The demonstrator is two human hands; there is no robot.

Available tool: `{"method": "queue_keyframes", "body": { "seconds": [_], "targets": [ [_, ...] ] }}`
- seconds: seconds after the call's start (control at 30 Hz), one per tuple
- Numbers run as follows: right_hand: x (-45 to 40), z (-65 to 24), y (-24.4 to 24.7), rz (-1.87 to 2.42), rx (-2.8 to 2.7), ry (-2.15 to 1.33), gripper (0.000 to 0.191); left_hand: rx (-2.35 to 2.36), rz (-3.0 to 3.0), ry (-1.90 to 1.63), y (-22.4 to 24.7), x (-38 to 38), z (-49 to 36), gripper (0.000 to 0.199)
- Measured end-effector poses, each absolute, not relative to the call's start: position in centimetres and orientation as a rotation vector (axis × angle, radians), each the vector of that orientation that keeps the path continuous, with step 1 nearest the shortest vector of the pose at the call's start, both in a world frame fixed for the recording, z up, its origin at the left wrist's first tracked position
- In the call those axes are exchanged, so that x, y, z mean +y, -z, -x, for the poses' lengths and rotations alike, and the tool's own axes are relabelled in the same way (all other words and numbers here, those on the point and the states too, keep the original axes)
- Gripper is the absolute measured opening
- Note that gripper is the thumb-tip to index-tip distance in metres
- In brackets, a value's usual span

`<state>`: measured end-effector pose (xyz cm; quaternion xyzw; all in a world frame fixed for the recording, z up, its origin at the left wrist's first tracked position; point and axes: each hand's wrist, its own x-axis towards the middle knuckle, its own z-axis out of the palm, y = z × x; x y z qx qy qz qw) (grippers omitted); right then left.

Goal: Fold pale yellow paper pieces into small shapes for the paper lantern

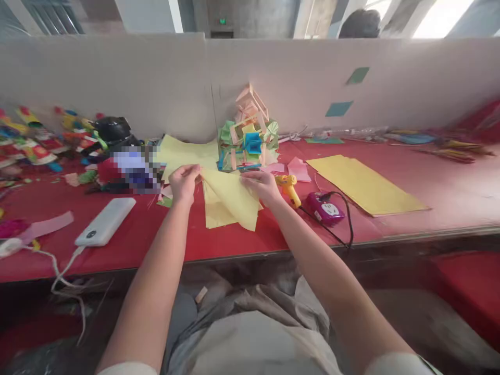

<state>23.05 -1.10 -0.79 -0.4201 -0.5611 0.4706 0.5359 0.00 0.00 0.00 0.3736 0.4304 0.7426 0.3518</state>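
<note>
The person's left hand (186, 183) and right hand (262, 186) pinch the upper edge of a thin, creased yellow sheet (233, 198) (matte, softly curled) above the red tabletop (219, 245), near a glossy purple power socket (326, 209); no lettering is legible.

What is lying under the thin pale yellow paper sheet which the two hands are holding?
Under the thin pale yellow paper sheet, a second pale yellow layer shows at lower left, over the red tabletop. The rest is covered, so I cannot tell what lies there.
</note>
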Motion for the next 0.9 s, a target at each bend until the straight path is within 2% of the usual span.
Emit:
{"method": "queue_keyframes", "body": {
  "seconds": [0.9],
  "targets": [
    [-1.27,-23.63,0.85,1.011,-1.375,-1.152,0.041,1.081,-0.912,-1.834,-0.01,-0.3,-0.34,0.039]
  ]
}}
